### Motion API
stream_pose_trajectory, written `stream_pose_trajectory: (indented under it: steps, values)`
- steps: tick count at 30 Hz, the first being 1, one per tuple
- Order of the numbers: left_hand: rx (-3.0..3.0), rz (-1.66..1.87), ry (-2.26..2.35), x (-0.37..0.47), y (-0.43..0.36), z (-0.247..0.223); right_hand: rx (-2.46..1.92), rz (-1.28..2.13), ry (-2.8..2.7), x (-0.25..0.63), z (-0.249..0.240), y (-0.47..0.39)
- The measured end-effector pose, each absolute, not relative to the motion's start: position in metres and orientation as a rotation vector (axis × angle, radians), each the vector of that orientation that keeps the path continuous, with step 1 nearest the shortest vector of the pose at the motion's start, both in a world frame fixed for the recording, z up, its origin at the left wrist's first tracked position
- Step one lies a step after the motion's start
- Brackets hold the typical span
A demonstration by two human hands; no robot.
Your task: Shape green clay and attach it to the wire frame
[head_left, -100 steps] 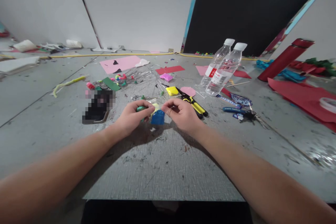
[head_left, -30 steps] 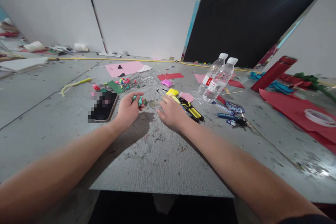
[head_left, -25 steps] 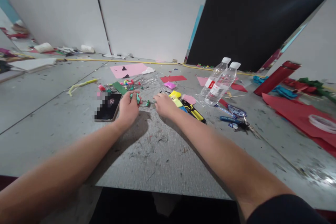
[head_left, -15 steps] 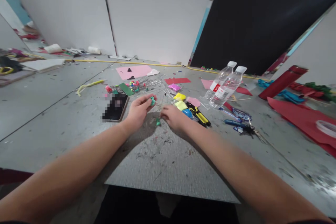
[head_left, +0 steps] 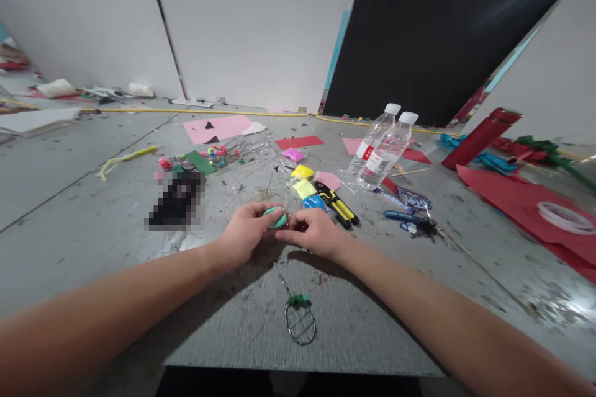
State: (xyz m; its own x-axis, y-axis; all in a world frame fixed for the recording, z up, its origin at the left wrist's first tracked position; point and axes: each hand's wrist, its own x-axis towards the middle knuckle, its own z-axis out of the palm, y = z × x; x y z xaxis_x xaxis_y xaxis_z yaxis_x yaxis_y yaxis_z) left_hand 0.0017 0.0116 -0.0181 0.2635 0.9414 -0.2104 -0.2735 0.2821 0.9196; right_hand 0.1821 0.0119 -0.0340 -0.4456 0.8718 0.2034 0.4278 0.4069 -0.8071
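Between finger and thumb, my left hand [head_left: 244, 232] pinches a small lump of teal clay [head_left: 275, 218]. My right hand [head_left: 313, 232] is beside it, fingers curled close to the clay; whatever lies between its fingertips is too small to make out. A twisted wire loop with crossing wires [head_left: 300, 325] hangs or lies below the hands near the table's front edge, with green clay [head_left: 298, 301] around its neck. Its thin stem runs up toward my hands, where its upper end is hidden.
Yellow-handled pliers [head_left: 339, 206] and blue clay [head_left: 313, 201] are right of my hands. Farther right stand clear bottles [head_left: 382, 155], with a red flask [head_left: 482, 139] beyond. A pixelated dark phone [head_left: 177, 198] lies left; the table [head_left: 93, 260] carries paper and scraps.
Both hands have come closer to me and nearer each other. The teal clay shows more fully, and the wire loop with green clay now shows clearly below them. The view has shifted to the right.
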Motion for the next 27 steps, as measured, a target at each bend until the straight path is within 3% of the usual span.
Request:
stream_pose_trajectory:
  steps: [4, 7, 11, 20, 27]
  values:
    - [0.706, 1.041, 0.908, 0.011, 0.014, -0.015, -1.176, 0.737, -1.788, 0.180, -0.040, 0.015]
    - [0.688, 1.005, 0.848, 0.011, 0.014, -0.015, -1.153, 0.785, -1.726, 0.185, -0.042, 0.015]
    - [0.833, 0.924, 0.762, 0.005, 0.014, -0.021, -1.096, 0.772, -1.781, 0.192, -0.044, 0.012]
    - [0.948, 0.906, 0.853, 0.006, 0.014, -0.025, -0.944, 0.361, -1.939, 0.192, -0.041, -0.007]
    - [0.957, 0.919, 0.876, 0.004, 0.013, -0.025, -1.124, 0.678, -1.632, 0.190, -0.048, -0.003]
